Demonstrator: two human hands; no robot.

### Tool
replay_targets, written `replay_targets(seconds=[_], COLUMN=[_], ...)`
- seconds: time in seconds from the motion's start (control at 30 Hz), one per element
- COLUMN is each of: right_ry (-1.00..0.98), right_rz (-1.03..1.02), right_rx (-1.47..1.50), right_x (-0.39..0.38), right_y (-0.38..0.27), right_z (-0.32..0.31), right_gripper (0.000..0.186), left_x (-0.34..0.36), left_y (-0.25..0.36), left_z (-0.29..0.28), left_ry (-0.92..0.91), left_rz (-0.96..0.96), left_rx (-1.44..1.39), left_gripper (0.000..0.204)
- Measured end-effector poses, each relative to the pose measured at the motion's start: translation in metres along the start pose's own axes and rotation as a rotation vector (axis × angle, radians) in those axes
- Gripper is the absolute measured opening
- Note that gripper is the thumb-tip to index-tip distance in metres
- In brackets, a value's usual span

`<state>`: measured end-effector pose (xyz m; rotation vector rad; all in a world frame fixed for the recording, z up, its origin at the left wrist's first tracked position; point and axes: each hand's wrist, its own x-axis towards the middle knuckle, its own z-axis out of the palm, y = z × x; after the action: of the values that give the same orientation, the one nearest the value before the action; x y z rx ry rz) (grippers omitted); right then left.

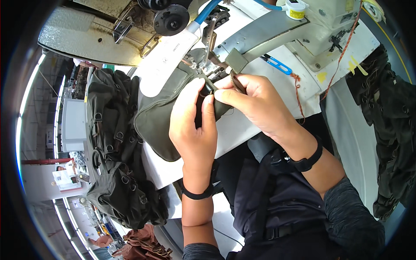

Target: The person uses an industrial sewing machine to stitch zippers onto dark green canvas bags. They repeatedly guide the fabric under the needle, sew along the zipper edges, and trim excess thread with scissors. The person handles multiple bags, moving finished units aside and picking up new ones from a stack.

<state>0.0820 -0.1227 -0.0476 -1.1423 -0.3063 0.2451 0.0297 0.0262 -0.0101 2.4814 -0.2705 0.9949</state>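
Observation:
An olive-green fabric bag piece (158, 123) with piped seams lies under the sewing machine's needle area (203, 68). My left hand (193, 119) rests on its right part, thumb and fingers pinching a dark folded edge close to the presser foot. From the right, my right hand (260, 102) pinches the same edge, thumb against the fingers, almost touching my left fingertips. A short strip of brown zipper teeth (236, 83) curves up by the right index finger. My hands hide much of the folded edge.
The sewing machine head (95, 34) hangs over the upper left, its grey arm (264, 37) at upper right. Blue thread snips (277, 65) lie on the white table (242, 130). Dark green bags are piled left (115, 130) and right (392, 121); brown ones (145, 242) sit lower left.

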Motion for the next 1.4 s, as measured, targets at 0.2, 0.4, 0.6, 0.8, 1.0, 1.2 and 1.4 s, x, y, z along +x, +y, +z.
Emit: replay_targets(seconds=[0.2,0.4,0.6,0.8,1.0,1.2,1.4], right_ry=[-0.054,-0.089,-0.057,-0.029,-0.03,0.001,-0.052], right_rz=[-0.04,0.073,-0.005,-0.022,0.035,-0.052,0.05], right_rx=[-0.093,-0.008,0.051,0.043,0.032,0.024,-0.043], right_x=[-0.009,-0.015,-0.008,-0.009,-0.004,-0.005,-0.001], right_y=[0.006,-0.007,0.001,0.002,0.001,-0.001,-0.012], right_z=[-0.01,-0.006,-0.004,-0.002,-0.004,0.003,-0.001], right_gripper=[0.018,0.015,0.015,0.016,0.017,0.017,0.013], left_x=[-0.013,-0.015,-0.01,-0.012,-0.01,-0.008,-0.002], left_y=[0.004,0.002,0.004,-0.002,-0.007,-0.005,-0.004], left_z=[0.014,0.015,0.017,0.021,0.024,0.023,0.021], left_ry=[0.118,0.172,0.161,0.187,0.199,0.196,0.171], left_rz=[-0.076,-0.224,-0.297,-0.262,-0.247,-0.246,-0.343], left_rx=[0.002,-0.262,-0.36,-0.365,-0.329,-0.293,-0.376], left_gripper=[0.025,0.01,0.011,0.011,0.012,0.013,0.015])
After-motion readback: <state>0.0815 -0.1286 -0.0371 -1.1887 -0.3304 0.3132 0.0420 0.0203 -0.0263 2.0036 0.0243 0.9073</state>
